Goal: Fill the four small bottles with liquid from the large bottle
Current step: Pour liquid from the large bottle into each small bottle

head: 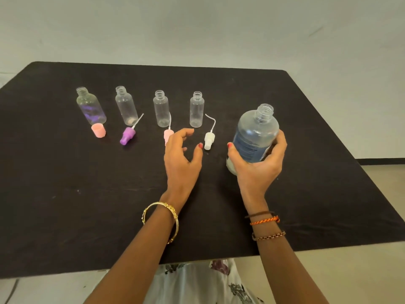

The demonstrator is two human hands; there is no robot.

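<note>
right hand is wrapped around the lower body of the large bottle, thumb on the side facing the small ones, fingers curled round the far side over the label. bottle's already uncapped and tipped a bit, its base end just off or barely on the counter, can't tell which. left hand hovers right next to the large bottle, fingers loosely spread, holding nothing, looks like it's about to go for one of the little ones.

past the left hand, further from the large bottle, the four small bottles stand in a row with their mouths open: first small bottle is the nearest, then the second, the third and the last one farthest off, which has a purple tint showing through it. all look empty to me. their tops lie in front of them: a white sprayer closest to the large bottle, a pale pink sprayer partly behind the left hand, a purple sprayer, and a pink cap at the far end.

handling guess: large bottle is soft clear plastic with liquid in the lower part, so squeeze too hard and it'll glug. holding it low on the body seems fine for tilting. the small ones are light and tippy with narrow necks, so i'd pinch one round the middle to steady it while pouring slow.
</note>
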